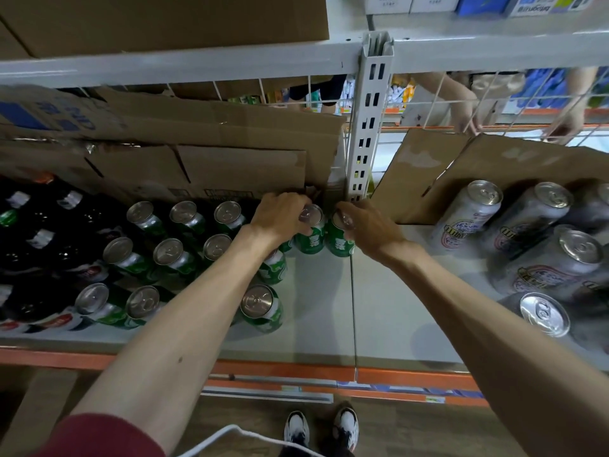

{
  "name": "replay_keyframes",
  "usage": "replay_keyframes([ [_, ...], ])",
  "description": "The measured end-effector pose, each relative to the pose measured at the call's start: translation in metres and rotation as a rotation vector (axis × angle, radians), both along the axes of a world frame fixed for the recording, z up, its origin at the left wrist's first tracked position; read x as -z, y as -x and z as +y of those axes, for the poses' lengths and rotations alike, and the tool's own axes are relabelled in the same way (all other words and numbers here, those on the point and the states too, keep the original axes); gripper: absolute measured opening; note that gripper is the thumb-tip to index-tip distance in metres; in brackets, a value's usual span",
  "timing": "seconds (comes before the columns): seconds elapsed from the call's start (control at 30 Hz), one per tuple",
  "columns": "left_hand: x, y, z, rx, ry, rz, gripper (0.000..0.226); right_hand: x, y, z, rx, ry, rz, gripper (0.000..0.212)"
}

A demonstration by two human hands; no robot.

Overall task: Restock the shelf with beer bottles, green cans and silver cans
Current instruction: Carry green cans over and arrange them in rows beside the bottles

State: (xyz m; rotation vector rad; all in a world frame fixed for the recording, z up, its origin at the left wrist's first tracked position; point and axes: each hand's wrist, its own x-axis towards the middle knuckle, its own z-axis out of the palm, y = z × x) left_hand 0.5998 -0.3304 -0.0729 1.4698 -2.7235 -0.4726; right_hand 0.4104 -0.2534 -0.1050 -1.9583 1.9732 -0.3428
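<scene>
- My left hand (280,215) was closed over the top of one green can (309,237), fingers wrapped around its rim, at the back of the shelf (316,301) just in front of the cardboard box (237,173).
- My right hand (370,230) gripped a second green can (339,240) the same way, so the two cans stood upright and side by side, touching or nearly so.
- I held them from above because, I judge, that let me set each one down straight into the back row without knocking its neighbours.
- The other green cans (171,255) already stood in rows to the left, so these two extended the back row toward the upright post (365,140).
- Dark beer bottles (39,245) filled the far left of the shelf; the silver cans (540,245) were grouped well apart on the right section.
- Bare shelf remained in front of my hands, so I judged the green block was not yet full.
</scene>
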Motion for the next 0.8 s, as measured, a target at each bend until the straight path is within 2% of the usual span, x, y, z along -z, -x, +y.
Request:
replay_keyframes([
  [0.1,0.001,-0.001,0.002,0.002,-0.002,0.002,0.045,0.004,0.000,0.003,0.034,0.019,-0.037,0.056],
  [0.2,0.002,-0.002,0.002,-0.007,-0.013,0.014,0.050,0.007,0.000,0.007,0.078,-0.023,-0.115,0.067],
  [0.27,0.004,-0.002,0.003,-0.014,-0.017,0.025,0.056,0.010,0.000,0.012,0.118,0.004,-0.169,0.065],
  [0.4,0.004,-0.003,0.005,-0.028,-0.025,0.061,0.057,0.015,0.007,0.016,0.156,0.073,-0.103,0.057],
  [0.6,0.009,0.007,0.011,-0.030,-0.018,0.101,0.054,0.018,0.008,0.017,0.176,0.086,-0.073,0.060],
  [0.8,0.007,0.007,0.009,-0.032,-0.006,0.063,0.056,0.024,0.000,0.012,0.189,0.104,-0.059,0.056],
])
